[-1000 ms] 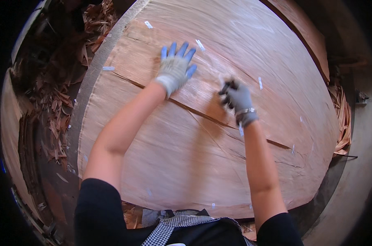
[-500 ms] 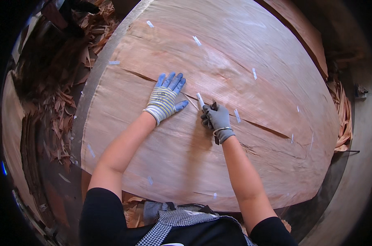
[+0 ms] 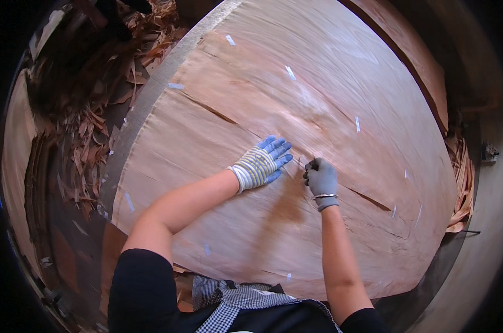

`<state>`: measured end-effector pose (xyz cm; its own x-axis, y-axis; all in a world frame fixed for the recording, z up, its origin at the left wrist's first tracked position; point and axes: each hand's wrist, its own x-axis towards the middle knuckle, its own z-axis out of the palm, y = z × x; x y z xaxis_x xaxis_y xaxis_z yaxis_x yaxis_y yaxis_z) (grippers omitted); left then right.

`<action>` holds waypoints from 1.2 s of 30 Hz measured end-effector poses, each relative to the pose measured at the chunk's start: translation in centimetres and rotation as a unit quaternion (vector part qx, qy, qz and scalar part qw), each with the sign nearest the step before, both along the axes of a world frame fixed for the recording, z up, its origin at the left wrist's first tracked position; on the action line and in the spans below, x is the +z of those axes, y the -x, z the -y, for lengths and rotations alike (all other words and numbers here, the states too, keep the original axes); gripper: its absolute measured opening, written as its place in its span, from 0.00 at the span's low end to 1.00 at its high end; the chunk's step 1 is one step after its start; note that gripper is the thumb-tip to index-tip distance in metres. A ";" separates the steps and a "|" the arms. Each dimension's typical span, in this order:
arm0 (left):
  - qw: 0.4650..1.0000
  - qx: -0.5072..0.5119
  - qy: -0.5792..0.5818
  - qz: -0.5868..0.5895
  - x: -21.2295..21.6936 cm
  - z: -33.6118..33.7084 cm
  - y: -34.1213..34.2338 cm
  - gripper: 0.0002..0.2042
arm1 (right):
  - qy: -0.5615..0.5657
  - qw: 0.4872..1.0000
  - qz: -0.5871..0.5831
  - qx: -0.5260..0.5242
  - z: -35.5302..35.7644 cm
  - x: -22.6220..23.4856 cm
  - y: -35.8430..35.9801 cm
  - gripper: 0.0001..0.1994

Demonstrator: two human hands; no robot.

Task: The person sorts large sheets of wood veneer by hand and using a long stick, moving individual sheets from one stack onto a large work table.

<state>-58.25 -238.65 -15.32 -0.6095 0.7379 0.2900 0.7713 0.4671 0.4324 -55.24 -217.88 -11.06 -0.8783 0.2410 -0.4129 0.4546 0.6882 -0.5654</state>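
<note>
Both hands sit further right than half a second ago, the left having slid along the split toward the right, while the view itself has also shifted a little. Through the head camera I see the wide veneer sheet [image 3: 329, 130] spread below me, filling most of the view, with the long split [image 3: 207, 107] running aslant across it and passing under the fingers of my left hand [image 3: 261, 165]. That hand lies flat, fingers extended and nearly together, palm down and holding nothing; I judge it is there to press the loose wood level near the gap. My right hand [image 3: 322, 178] is just beside it, fingers curled into a narrow bunch; a pale sliver shows near the tips, but I cannot tell whether it is gripped or lies on the wood. My own knuckles hide that contact, and a soft shadow [image 3: 271, 233] dims the surface below. White tape strips [image 3: 358, 124] dot the sheet, probably to keep its edges together. Curled wood scraps [image 3: 85, 136] crowd the floor on the left, well apart from both hands, and a checked apron [image 3: 223, 313] borders the near edge.
</note>
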 end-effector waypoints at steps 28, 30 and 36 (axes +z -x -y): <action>0.905 0.256 0.341 -0.003 3.7 1.6 1.1 0.24 | -0.170 0.956 0.181 -0.153 -18.3 3.2 -51.2 0.12; 0.903 0.321 0.277 -0.068 3.2 -1.9 -3.3 0.27 | -0.178 0.923 0.232 -0.249 -19.9 3.3 -62.1 0.11; 0.988 -0.010 0.154 -0.009 1.5 -19.6 -32.5 0.34 | -0.113 0.920 0.247 -0.281 -15.4 -4.0 -85.4 0.13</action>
